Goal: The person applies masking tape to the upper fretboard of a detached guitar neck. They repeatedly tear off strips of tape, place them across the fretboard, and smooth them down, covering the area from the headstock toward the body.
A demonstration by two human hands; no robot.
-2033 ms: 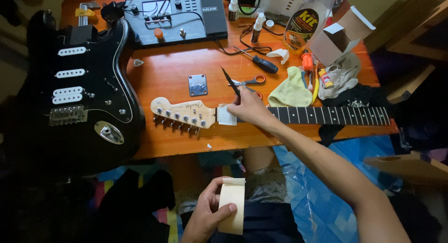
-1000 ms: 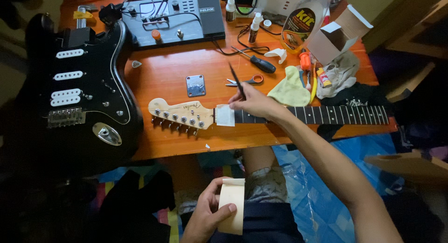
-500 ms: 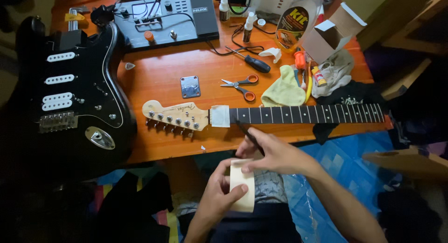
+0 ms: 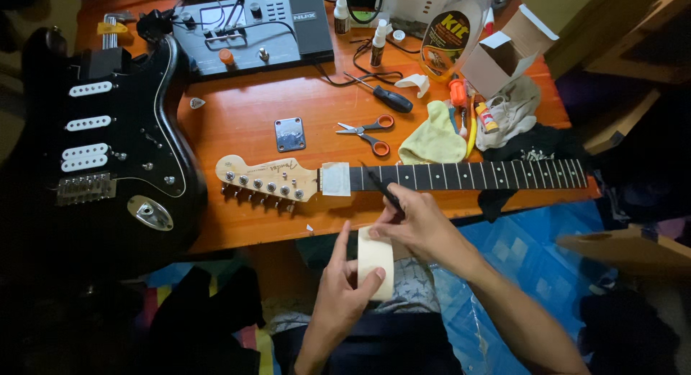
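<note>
while the left hand [image 4: 344,288] grips the roll of masking tape [image 4: 376,263] below the table edge [image 4: 237,235], the right hand [image 4: 421,227] pinches at the roll's top with a thin dark tool [image 4: 381,189] tucked in its fingers. that tool could gouge the taped guitar neck [image 4: 432,176] just above, or nick a finger (its point sits very close), and a torn strip may fold onto itself.

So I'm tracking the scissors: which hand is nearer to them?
Right. The right hand sits just below the guitar neck, under the scissors; the left hand is lower, holding the tape roll.
</note>
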